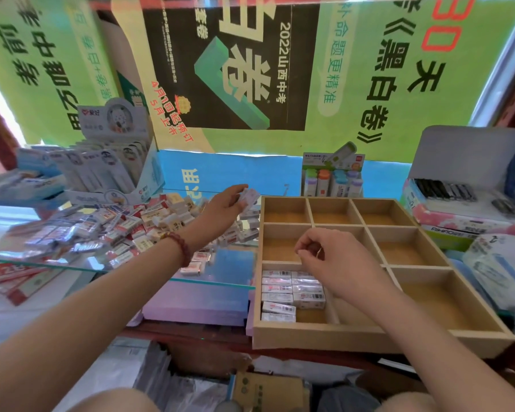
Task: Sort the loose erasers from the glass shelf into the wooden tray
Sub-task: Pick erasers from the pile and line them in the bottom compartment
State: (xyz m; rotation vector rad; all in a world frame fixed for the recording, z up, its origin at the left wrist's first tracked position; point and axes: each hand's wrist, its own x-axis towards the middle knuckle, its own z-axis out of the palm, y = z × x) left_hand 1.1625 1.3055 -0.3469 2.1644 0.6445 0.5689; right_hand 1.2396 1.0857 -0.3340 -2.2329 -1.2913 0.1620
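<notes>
Your left hand (225, 205) pinched an eraser (249, 196); your right hand (332, 261) curled, apparently empty. It belonged flush against the packed erasers (292, 289) beneath your right.

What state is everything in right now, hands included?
Wooden tray: near-left compartment partly filled, the visible rest empty.
Left hand: pinching one eraser, lifted off the shelf.
Right hand: fingers curled over the tray, nothing visible in them.
Eraser pile: loose on the glass shelf.
Pen box: lid open.

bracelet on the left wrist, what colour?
The bracelet is dark red beads, with one yellowish bead at its far end. Head view, the only one, shows it clearly.
</notes>
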